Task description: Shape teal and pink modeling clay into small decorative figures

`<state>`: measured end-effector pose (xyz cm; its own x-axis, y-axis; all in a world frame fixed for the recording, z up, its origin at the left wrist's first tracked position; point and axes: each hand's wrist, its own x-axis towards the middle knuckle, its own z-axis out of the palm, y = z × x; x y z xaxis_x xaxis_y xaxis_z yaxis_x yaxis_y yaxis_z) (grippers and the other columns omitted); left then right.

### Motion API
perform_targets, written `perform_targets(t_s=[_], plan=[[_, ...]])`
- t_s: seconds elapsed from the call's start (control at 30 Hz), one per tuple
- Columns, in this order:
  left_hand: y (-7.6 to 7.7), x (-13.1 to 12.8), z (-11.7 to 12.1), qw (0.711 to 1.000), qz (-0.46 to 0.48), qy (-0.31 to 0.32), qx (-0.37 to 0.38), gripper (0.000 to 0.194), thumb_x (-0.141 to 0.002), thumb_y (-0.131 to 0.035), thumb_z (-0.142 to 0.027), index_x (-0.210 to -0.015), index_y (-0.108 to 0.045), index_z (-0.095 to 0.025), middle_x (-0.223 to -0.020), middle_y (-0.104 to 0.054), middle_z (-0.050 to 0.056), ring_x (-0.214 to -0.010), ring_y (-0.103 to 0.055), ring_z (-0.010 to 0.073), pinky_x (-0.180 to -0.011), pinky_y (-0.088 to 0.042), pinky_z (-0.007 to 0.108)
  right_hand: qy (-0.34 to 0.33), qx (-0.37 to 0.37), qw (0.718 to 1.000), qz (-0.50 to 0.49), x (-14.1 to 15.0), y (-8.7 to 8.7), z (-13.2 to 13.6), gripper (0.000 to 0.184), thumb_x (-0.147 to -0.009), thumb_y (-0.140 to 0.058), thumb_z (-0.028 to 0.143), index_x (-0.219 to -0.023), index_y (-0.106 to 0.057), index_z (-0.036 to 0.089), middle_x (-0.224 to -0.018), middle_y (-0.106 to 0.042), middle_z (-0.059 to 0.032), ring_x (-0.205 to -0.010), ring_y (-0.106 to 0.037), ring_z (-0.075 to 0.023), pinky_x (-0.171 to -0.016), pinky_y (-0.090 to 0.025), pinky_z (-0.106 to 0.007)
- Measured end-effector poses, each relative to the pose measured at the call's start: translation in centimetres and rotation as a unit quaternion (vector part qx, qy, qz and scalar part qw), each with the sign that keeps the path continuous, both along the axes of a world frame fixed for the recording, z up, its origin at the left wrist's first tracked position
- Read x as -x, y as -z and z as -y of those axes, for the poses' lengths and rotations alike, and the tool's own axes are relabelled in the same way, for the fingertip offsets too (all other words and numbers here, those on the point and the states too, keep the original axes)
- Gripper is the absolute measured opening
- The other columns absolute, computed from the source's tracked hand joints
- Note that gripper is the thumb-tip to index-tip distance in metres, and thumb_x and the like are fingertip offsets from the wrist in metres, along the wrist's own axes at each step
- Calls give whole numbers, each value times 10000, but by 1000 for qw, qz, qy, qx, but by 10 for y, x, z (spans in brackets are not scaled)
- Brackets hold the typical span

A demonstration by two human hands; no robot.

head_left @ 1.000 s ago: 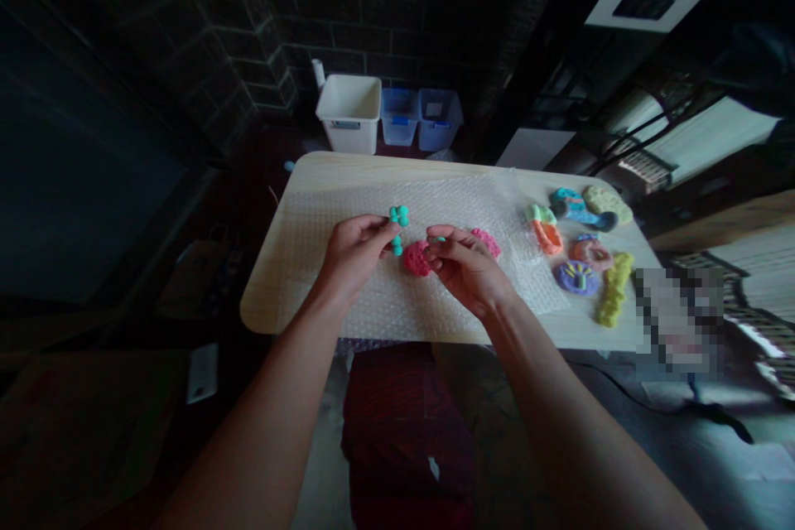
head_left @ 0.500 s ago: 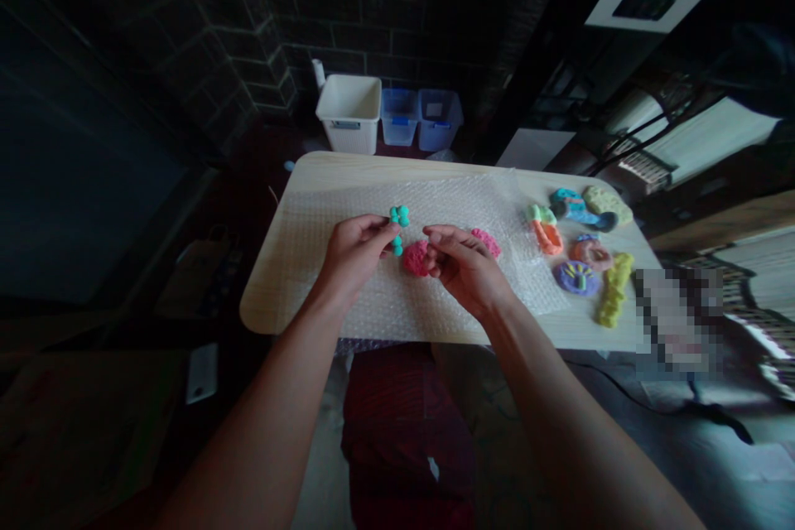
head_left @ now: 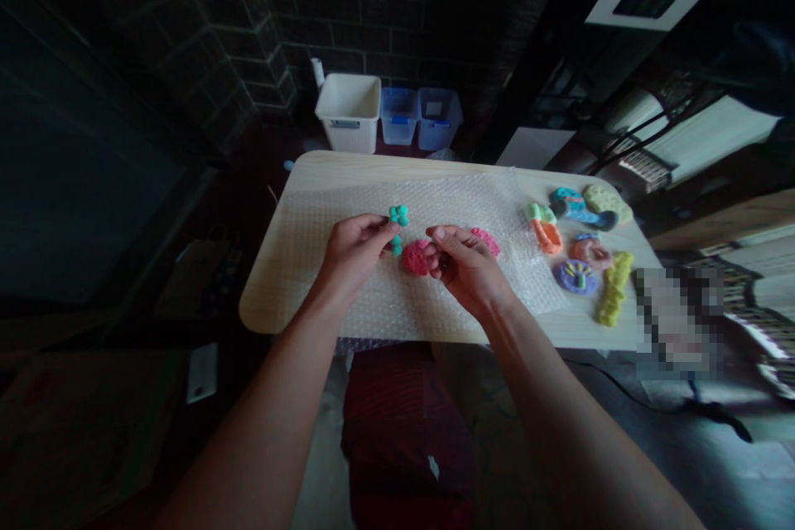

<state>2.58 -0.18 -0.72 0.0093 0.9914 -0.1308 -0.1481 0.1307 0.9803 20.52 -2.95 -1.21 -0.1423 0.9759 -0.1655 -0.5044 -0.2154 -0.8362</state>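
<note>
My left hand [head_left: 355, 255] pinches the knobbly green piece [head_left: 398, 216], its round lobes above and below my fingertips. My right hand [head_left: 467, 267] curls to its right, contents unclear, beside the crumbly pink lump [head_left: 416, 257] over bubble wrap [head_left: 373, 306].
</note>
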Motion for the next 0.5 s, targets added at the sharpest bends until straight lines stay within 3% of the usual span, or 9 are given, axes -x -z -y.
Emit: perform_targets(t_s=[0.13,0.27,0.4,0.5], plan=[[1,0,0,1000,-4,4,-1,373,-687,-933,-471,-814,-795,-150,-755,-736,53,-689,-632,157,-652,-477,285,4,7,1000,-12,0,-2,0,369,-656,-1029,347,-783,-716,201,-666,-778,10,-548,-703,-112,-524,-543,-201],[1,0,0,1000,-11,-1,-3,392,-673,-942,-488,-814,-795,-153,-751,-731,45,-683,-622,155,-645,-471,282,-9,40,999,-7,2,-5,0,410,-725,-972,489,-750,-678,205,-672,-790,-17,-541,-718,-134,-508,-566,-217],[1,0,0,1000,-6,3,2,408,-662,-951,-502,-809,-795,-155,-749,-739,49,-687,-635,161,-652,-476,284,14,71,997,23,4,-9,0,499,-825,-855,638,-686,-633,213,-525,-688,16,-374,-566,-96,-345,-402,-204],[0,0,1,1000,-2,2,4,418,-653,-958,-507,-806,-791,-155,-749,-743,53,-687,-641,164,-655,-476,287,34,88,995,35,4,-12,0,533,-812,-856,666,-663,-630,206,-479,-631,38,-326,-480,-70,-305,-326,-198]])
